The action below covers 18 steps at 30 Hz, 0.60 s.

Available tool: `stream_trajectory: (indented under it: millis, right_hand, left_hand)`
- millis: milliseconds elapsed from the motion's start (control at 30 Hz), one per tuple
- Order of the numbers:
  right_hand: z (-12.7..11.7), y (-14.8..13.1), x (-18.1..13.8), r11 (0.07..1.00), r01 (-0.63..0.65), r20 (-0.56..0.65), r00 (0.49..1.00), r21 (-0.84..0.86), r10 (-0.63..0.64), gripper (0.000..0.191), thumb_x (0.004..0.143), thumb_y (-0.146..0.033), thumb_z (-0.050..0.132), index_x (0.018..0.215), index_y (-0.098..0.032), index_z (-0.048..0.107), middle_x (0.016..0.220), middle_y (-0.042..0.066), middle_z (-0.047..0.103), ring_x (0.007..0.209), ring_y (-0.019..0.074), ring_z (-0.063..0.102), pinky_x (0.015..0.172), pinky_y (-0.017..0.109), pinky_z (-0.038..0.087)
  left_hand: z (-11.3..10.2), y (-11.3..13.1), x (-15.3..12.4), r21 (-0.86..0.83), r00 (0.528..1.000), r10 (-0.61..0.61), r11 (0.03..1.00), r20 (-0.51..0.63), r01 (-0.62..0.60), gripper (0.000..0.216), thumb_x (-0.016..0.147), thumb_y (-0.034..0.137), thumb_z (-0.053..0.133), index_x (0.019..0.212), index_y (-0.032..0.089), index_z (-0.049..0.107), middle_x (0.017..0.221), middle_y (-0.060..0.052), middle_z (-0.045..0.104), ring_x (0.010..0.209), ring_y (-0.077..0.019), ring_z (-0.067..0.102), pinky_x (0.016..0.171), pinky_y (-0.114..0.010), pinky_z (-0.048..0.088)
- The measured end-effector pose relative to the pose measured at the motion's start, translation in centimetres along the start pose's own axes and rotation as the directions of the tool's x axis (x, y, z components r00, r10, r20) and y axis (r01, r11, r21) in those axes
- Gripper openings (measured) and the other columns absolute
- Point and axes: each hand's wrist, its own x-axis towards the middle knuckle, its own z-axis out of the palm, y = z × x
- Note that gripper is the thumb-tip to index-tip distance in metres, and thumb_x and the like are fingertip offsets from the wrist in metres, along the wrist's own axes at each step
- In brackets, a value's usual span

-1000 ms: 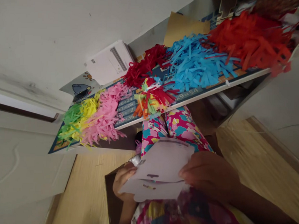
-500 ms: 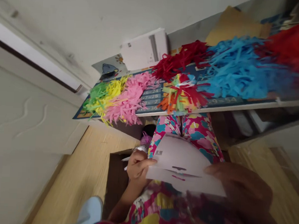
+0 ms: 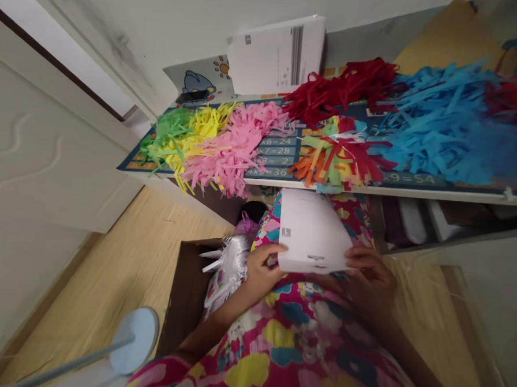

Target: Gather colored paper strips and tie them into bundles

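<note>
A folded white sheet of paper (image 3: 312,234) stands over my lap, gripped on both sides. My left hand (image 3: 261,269) pinches its lower left edge, fingers closed. My right hand (image 3: 369,274) grips the lower right edge, fingers curled on it. Just beyond the sheet, a multicoloured bundle of paper strips (image 3: 336,157) lies at the near edge of the low table (image 3: 414,193). A white shredded tassel (image 3: 229,264) sits beside my left wrist.
The table carries piles of paper strips: green (image 3: 166,134), yellow (image 3: 201,130), pink (image 3: 235,149), dark red (image 3: 342,88), blue (image 3: 444,128). A white paper stack (image 3: 276,56) leans at the wall. A brown box (image 3: 188,294) and a light blue fan base (image 3: 133,340) stand on the wooden floor at left.
The view has swung so the table now lies level across the frame. The white sheet has been lifted and folded more upright, and both hands have come closer together beneath it.
</note>
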Motion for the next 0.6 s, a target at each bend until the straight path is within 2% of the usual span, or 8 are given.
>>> stream_trajectory:
  millis: [100,167,233,300,400,500,600]
  right_hand:
    - [0.8,1.8,-1.1,0.982,-0.161,-0.029,0.987,-0.099,0.159,0.03,0.079,-0.04,0.074,0.061,-0.02,0.06,0.101,0.007,0.071,0.101,0.0239,0.064,0.093,0.042,0.049]
    - [1.1,1.9,-1.5,0.935,-0.315,-0.027,0.949,-0.163,0.315,0.034,0.078,-0.047,0.073,0.061,-0.02,0.061,0.088,0.006,0.071,0.093,0.0242,0.065,0.087,0.04,0.05]
    - [1.4,1.4,-1.6,0.863,-0.467,-0.04,0.882,-0.194,0.469,0.035,0.076,-0.051,0.073,0.063,-0.02,0.063,0.071,0.003,0.067,0.074,0.0211,0.062,0.072,0.035,0.051]
    - [1.9,0.8,-1.5,0.799,-0.576,-0.031,0.814,-0.175,0.58,0.036,0.072,-0.052,0.074,0.065,-0.019,0.064,0.066,0.002,0.064,0.064,0.018,0.059,0.063,0.03,0.049]
    - [2.6,0.1,-1.2,0.727,-0.668,0.014,0.735,-0.162,0.678,0.037,0.065,-0.052,0.078,0.067,-0.018,0.065,0.065,0.002,0.065,0.062,0.0168,0.057,0.056,0.027,0.046]
    - [3.2,-0.4,-0.9,0.683,-0.708,-0.005,0.694,-0.18,0.719,0.041,0.064,-0.054,0.08,0.06,-0.019,0.06,0.056,0.001,0.059,0.055,0.015,0.052,0.049,0.026,0.041]
    - [3.5,-0.5,-0.9,0.657,-0.744,-0.014,0.663,-0.125,0.748,0.042,0.064,-0.053,0.081,0.057,-0.019,0.058,0.055,0.0,0.056,0.053,0.0138,0.05,0.047,0.026,0.04]
  left_hand:
    - [1.5,-2.0,-0.6,-0.204,0.974,-0.226,0.953,0.01,0.223,0.034,0.063,0.043,0.085,0.082,0.018,0.074,0.082,-0.005,0.076,0.072,-0.0174,0.069,0.067,-0.027,0.055]
    - [2.1,-2.7,-1.1,-0.289,0.933,-0.357,0.89,0.037,0.352,0.035,0.065,0.045,0.085,0.081,0.017,0.072,0.074,-0.002,0.073,0.065,-0.0139,0.064,0.061,-0.024,0.051]
    - [2.4,-3.1,-1.7,-0.314,0.895,-0.441,0.843,0.065,0.438,0.036,0.067,0.048,0.083,0.077,0.016,0.069,0.065,0.001,0.067,0.057,-0.0105,0.058,0.055,-0.021,0.046]
    - [2.7,-3.2,-2.1,-0.311,0.872,-0.482,0.819,0.083,0.482,0.038,0.068,0.05,0.082,0.073,0.016,0.067,0.058,0.003,0.061,0.05,-0.0079,0.051,0.05,-0.02,0.041]
    - [3.0,-3.3,-2.4,-0.294,0.849,-0.518,0.799,0.103,0.524,0.041,0.068,0.053,0.082,0.069,0.015,0.064,0.052,0.006,0.055,0.044,-0.0055,0.043,0.044,-0.019,0.033]
    - [3.4,-3.5,-2.5,-0.277,0.831,-0.547,0.786,0.104,0.552,0.043,0.069,0.054,0.081,0.064,0.016,0.061,0.049,0.007,0.052,0.042,-0.0049,0.04,0.042,-0.019,0.03]
    - [3.6,-3.7,-2.7,-0.267,0.822,-0.561,0.781,0.098,0.565,0.043,0.071,0.053,0.08,0.063,0.017,0.059,0.051,0.006,0.053,0.044,-0.0052,0.041,0.044,-0.02,0.032]
